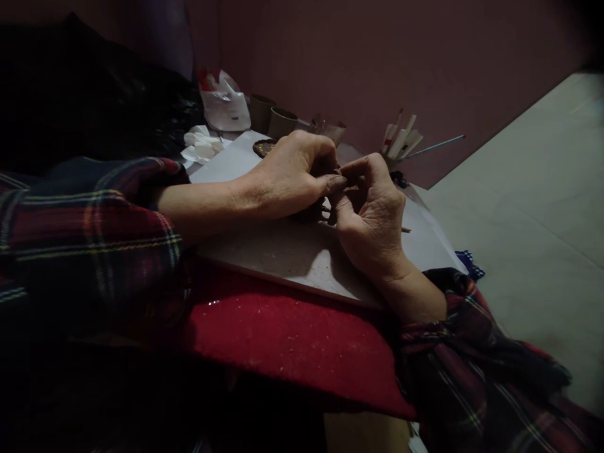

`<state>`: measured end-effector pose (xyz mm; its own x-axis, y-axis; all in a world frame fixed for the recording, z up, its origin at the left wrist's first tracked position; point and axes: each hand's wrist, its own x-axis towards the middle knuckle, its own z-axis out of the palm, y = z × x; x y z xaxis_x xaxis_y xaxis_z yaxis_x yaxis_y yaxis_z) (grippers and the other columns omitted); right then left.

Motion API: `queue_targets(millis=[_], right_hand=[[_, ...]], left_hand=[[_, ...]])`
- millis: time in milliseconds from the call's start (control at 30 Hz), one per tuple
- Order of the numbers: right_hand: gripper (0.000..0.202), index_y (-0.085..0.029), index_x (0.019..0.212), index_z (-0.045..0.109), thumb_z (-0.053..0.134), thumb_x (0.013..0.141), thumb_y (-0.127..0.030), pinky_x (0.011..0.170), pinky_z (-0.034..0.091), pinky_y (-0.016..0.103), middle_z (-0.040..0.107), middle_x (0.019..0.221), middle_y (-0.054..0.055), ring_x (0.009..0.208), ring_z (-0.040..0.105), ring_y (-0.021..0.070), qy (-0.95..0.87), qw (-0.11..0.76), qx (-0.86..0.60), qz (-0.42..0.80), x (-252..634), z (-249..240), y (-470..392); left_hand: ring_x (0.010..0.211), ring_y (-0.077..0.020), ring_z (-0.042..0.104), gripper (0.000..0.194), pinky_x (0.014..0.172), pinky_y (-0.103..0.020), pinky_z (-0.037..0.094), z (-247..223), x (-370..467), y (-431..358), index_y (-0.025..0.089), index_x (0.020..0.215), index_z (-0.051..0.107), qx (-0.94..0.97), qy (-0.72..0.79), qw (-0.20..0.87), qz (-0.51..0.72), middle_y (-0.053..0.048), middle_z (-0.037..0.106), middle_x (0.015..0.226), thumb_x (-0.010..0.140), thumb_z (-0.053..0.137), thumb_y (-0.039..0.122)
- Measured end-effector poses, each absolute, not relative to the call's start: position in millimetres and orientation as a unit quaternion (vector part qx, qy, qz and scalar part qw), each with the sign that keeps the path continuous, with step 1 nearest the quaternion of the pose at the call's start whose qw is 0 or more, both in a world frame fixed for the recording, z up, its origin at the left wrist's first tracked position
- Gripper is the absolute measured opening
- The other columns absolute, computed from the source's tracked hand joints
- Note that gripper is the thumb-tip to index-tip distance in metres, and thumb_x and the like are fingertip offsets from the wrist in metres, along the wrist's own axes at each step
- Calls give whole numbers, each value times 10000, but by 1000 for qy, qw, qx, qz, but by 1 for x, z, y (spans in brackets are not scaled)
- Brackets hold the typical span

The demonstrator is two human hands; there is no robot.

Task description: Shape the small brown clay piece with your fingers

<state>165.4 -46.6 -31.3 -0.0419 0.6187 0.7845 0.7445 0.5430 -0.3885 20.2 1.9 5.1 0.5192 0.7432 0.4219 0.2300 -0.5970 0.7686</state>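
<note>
Red cloth (287, 340) spreads across the lower middle of the frame, under the near edge of a whitish board (287, 250). Over the board, at the centre, the person's left hand (297, 173) and right hand (372, 217) meet at the fingertips, both in plaid sleeves (89, 220). Each has its thumb and fingers bent close together, the left thumb smudged dark; from where I stand I can't tell what, if anything, either one pinches. A dark piece (311, 212) sits just below the left hand at centre, mostly hidden, so I can't make out its shape or whether it touches the board. Behind the left hand lies a dark round piece with yellowish specks (263, 148). Toward the upper left I see crumpled white tissue (202, 145) and a white plastic bag (225, 110); right of centre, whitish sticks (401, 139) stand bunched near a thin blue stick (436, 146).
</note>
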Motion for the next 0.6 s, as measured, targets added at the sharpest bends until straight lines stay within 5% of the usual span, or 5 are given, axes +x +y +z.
queue_targets(millis=[600], right_hand=[[114,-256,879,512,592,851,-180,702,559,376,613,799,-9,706,607,160,-717,532,-449,-36,167,-32,-45]], left_hand=[[650,-88,540,121,638,-218,399,5,17,1,95,774,632,782,277,397,392,-3,620,614,827,685,190]])
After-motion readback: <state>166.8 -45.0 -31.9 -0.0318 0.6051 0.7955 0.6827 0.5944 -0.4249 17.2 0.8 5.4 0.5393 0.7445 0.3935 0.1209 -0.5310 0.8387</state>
